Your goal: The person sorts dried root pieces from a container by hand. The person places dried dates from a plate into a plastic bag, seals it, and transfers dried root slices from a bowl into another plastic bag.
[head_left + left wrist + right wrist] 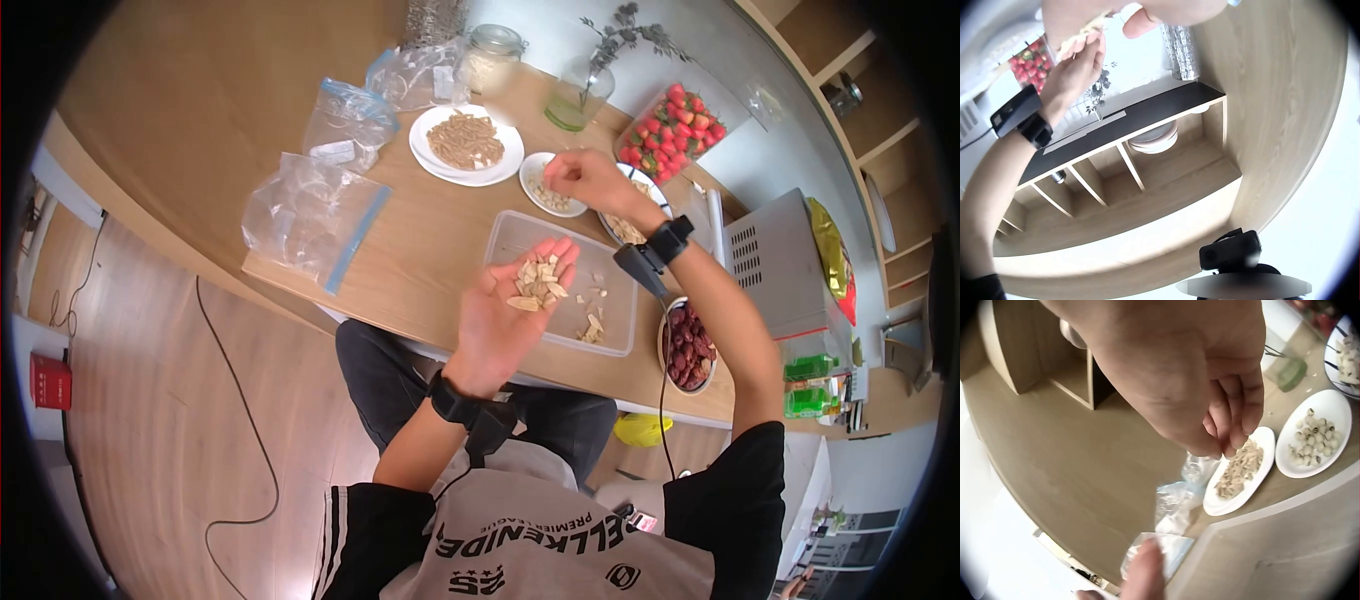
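Note:
My left hand [492,328] lies palm up over the clear plastic container [622,335], carrying a small heap of pale dried slices [538,284]. More slice pieces are scattered on the container's floor. Farther back, my right hand [605,185] hovers above the small white dish [530,168] of lotus seeds [1316,440]. Its fingers are curled, with fingertips and thumb drawn together and nothing visible between them in the right wrist view. Beside it, the patterned bowl [612,228] with pale pieces is partly covered by the right forearm.
A white plate [428,158] of light-brown strips stands at the back. Plastic zip bags [300,215] lie on the left. Along the back are a glass jar [490,65], a vase [578,100] and a box of strawberries [672,130]. A bowl of red dates [688,350] stands right.

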`<state>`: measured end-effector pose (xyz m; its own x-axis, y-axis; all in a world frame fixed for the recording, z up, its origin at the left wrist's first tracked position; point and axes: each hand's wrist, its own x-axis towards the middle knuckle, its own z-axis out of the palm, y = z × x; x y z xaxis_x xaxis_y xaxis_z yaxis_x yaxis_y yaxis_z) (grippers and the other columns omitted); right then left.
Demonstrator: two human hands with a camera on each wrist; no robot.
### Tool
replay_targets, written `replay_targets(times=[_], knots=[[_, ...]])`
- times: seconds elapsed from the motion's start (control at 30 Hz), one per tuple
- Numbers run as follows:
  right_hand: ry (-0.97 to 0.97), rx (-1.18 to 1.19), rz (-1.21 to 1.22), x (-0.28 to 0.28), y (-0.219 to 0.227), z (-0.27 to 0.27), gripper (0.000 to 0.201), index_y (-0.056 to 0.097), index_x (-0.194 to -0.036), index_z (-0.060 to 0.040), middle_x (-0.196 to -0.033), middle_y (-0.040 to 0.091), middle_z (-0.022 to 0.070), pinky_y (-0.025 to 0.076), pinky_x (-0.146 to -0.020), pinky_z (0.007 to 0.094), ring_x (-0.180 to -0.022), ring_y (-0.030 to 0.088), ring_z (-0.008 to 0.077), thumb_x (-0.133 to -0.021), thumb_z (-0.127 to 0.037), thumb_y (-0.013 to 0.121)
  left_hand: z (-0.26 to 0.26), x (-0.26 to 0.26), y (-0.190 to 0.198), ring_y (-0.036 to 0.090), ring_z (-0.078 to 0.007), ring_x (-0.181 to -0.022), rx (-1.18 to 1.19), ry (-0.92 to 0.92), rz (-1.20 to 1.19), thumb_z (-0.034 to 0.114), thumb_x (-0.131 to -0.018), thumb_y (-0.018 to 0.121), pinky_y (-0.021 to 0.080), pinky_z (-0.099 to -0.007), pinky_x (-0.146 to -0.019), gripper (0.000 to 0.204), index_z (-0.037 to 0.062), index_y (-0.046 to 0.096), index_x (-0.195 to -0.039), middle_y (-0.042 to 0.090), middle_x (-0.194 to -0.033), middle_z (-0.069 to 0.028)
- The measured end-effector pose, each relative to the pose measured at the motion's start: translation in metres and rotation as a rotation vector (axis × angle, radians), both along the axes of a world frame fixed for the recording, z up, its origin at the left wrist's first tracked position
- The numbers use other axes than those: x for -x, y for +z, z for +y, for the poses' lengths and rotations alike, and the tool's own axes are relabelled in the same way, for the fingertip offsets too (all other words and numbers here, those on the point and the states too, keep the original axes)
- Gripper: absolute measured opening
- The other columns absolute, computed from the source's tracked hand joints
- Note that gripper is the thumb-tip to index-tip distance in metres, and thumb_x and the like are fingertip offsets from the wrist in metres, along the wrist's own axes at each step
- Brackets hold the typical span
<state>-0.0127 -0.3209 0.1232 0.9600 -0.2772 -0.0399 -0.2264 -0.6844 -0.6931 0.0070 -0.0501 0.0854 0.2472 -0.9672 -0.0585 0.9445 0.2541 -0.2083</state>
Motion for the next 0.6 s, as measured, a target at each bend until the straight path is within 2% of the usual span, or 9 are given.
replay_targets(times=[0.1, 0.2, 0.23, 0.3, 0.33, 0.37, 0.5, 0.57, 0.6], knots=[[0.026, 0.117, 0.025, -0.031, -0.034, -0.011, 0.019, 0.075, -0.097, 0.0007, -0.081, 0.075, 0.0091, 0.055, -0.073, 0.0311, -0.075, 0.069, 0.0165, -0.088, -0.016, 0.076, 0.000, 0.002, -0.005, 0.040, -0.0364, -0.148, 0.017, 0.004, 0.021, 0.013, -0.100, 0.044, 0.032, -0.0456, -0.126, 0.051, -0.0136, 0.041, -0.144, 0.044, -0.155, -0.0256], [-0.051, 0.024, -0.003, -0.067, -0.050, -0.017, 0.021, 0.075, -0.099, 0.0012, -0.085, 0.075, 0.0095, 0.055, -0.074, 0.0318, -0.077, 0.070, 0.0171, -0.087, -0.016, 0.075, 0.000, 0.001, -0.003, 0.040, -0.0362, -0.148, -0.016, 0.012, -0.001, 0.016, -0.102, 0.044, 0.032, -0.0456, -0.126, 0.053, -0.0136, 0.041, -0.145, 0.044, -0.155, -0.0258], [-0.035, 0.099, -0.057, -0.074, -0.046, -0.014, 0.018, 0.073, -0.101, 0.0011, -0.084, 0.072, 0.0041, 0.054, -0.074, 0.0290, -0.079, 0.066, 0.0114, -0.093, -0.015, 0.072, 0.001, 0.001, -0.001, 0.037, -0.0372, -0.150, -0.028, 0.015, 0.005, 0.016, -0.102, 0.043, 0.030, -0.0462, -0.127, 0.055, -0.0150, 0.037, -0.147, 0.040, -0.157, -0.0270], [-0.044, 0.129, -0.083, -0.081, -0.039, -0.009, 0.019, 0.073, -0.102, 0.0014, -0.086, 0.072, 0.0039, 0.054, -0.075, 0.0291, -0.081, 0.066, 0.0114, -0.093, -0.015, 0.071, 0.003, 0.000, -0.001, 0.034, -0.0382, -0.152, -0.049, 0.013, 0.014, 0.016, -0.102, 0.042, 0.028, -0.0468, -0.129, 0.057, -0.0164, 0.033, -0.148, 0.037, -0.159, -0.0282], [-0.059, 0.163, -0.107, -0.080, -0.032, -0.004, 0.019, 0.072, -0.104, 0.0018, -0.087, 0.072, 0.0036, 0.054, -0.076, 0.0291, -0.082, 0.066, 0.0113, -0.094, -0.015, 0.070, 0.004, 0.000, -0.002, 0.037, -0.0372, -0.150, -0.031, 0.007, 0.021, 0.017, -0.103, 0.043, 0.030, -0.0459, -0.127, 0.055, -0.0153, 0.037, -0.147, 0.041, -0.157, -0.0268], [-0.066, 0.158, -0.101, -0.076, -0.023, 0.004, 0.019, 0.072, -0.104, 0.0018, -0.087, 0.072, 0.0036, 0.054, -0.076, 0.0291, -0.082, 0.066, 0.0113, -0.094, -0.015, 0.070, 0.003, 0.001, -0.004, 0.040, -0.0363, -0.148, -0.010, -0.001, 0.030, 0.019, -0.103, 0.044, 0.032, -0.0450, -0.126, 0.054, -0.0142, 0.041, -0.145, 0.045, -0.155, -0.0254], [0.095, 0.061, -0.025, -0.022, 0.027, 0.056, 0.020, 0.072, -0.110, -0.0020, -0.093, 0.073, 0.0038, 0.053, -0.078, 0.0297, -0.085, 0.066, 0.0123, -0.095, -0.014, 0.068, 0.001, 0.002, -0.010, 0.040, -0.0365, -0.149, 0.009, 0.005, 0.045, 0.020, -0.103, 0.044, 0.032, -0.0447, -0.126, 0.053, -0.0150, 0.044, -0.143, 0.047, -0.154, -0.0249], [0.138, 0.054, 0.011, 0.009, 0.046, 0.081, 0.019, 0.073, -0.111, -0.0035, -0.094, 0.073, 0.0048, 0.053, -0.078, 0.0302, -0.086, 0.066, 0.0135, -0.095, -0.013, 0.068, 0.003, 0.001, -0.008, 0.035, -0.0371, -0.151, -0.007, 0.052, -0.027, 0.023, -0.106, 0.039, 0.028, -0.0466, -0.129, 0.057, -0.0166, 0.039, -0.146, 0.041, -0.156, -0.0273], [0.216, 0.086, -0.007, 0.023, 0.054, 0.087, 0.020, 0.074, -0.112, -0.0053, -0.098, 0.072, 0.0062, 0.053, -0.079, 0.0320, -0.089, 0.066, 0.0169, -0.093, -0.012, 0.070, 0.003, 0.002, -0.008, 0.035, -0.0371, -0.151, -0.005, 0.045, -0.024, 0.023, -0.106, 0.039, 0.028, -0.0466, -0.129, 0.057, -0.0166, 0.039, -0.146, 0.041, -0.156, -0.0273]])
